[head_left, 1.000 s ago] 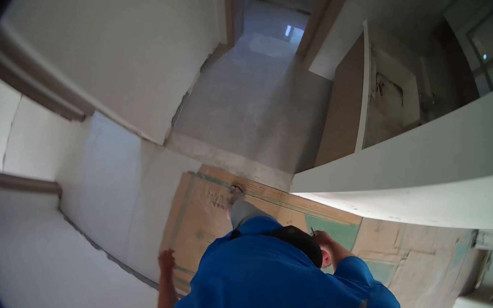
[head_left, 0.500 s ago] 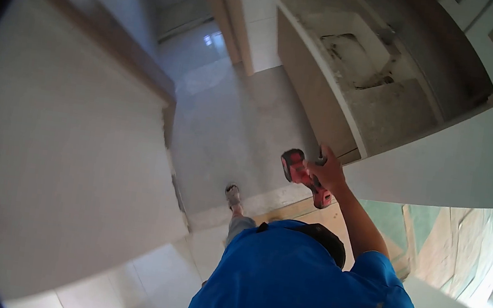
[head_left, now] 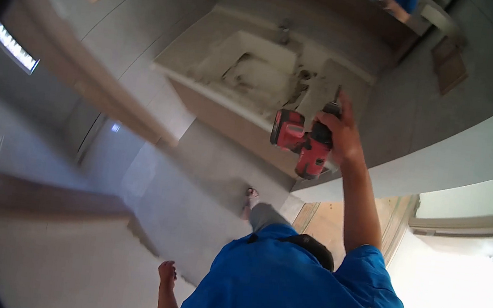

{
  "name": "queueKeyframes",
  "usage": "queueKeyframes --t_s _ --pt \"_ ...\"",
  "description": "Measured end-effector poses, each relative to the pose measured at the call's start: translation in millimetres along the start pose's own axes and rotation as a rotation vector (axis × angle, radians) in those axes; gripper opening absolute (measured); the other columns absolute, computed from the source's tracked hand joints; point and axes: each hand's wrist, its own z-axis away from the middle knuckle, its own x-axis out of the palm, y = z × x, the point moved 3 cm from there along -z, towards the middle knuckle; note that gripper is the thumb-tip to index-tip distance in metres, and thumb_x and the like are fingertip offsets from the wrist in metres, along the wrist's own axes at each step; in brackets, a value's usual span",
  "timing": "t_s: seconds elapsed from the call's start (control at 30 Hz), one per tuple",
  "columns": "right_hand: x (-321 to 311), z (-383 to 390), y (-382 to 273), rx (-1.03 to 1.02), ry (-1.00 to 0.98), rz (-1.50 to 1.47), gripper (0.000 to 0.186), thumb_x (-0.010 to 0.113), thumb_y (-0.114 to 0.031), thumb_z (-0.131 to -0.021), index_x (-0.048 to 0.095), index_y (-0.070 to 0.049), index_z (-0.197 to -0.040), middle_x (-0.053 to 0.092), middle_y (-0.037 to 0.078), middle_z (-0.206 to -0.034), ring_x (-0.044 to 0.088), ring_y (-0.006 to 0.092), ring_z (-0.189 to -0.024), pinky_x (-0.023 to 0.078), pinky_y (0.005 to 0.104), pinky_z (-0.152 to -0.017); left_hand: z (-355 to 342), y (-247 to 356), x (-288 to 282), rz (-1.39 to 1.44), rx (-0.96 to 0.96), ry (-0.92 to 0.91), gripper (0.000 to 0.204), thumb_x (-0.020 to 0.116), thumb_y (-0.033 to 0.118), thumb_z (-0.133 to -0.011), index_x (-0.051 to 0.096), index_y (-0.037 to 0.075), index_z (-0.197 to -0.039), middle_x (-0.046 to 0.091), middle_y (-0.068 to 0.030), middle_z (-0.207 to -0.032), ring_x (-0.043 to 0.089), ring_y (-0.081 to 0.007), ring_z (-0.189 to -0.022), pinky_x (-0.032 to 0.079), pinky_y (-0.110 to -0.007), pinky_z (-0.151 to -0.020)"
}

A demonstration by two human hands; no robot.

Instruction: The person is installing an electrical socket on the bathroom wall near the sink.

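Right hand [head_left: 342,135]: my fingers are wrapped round the black part of a red drill [head_left: 310,157], seen across the front edge of the sink counter [head_left: 184,61]; can't tell whether they touch. Left hand [head_left: 167,273] hangs low, fingers curled, too small to tell if it holds anything. Best handling, I judge: firm wrist, battery block [head_left: 287,129] kept clear of that edge.

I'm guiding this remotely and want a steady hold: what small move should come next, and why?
Probably bring the left hand up to support the red-and-black drill at its battery. The right hand alone appears to grip the drill near its front end, the battery juts out to the left, and the left hand hangs well away from it.
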Motion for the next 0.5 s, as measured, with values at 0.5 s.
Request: queueKeyframes --t_s 0.5 --pt "-110 -204 75 0.092 0.467 0.556 0.06 0.066 -0.024 -0.085 0.041 0.0 -0.134 0.059 0.012 -0.105 0.056 0.0195 -0.093 0.048 0.0338 -0.081 -8 426 251 -0.075 0.497 -0.811 0.017 0.055 0.021 -0.095 0.057 0.005 -0.099 0.049 -0.0021 -0.065 0.047 -0.0113 -0.052 0.039 -0.028 -0.046"
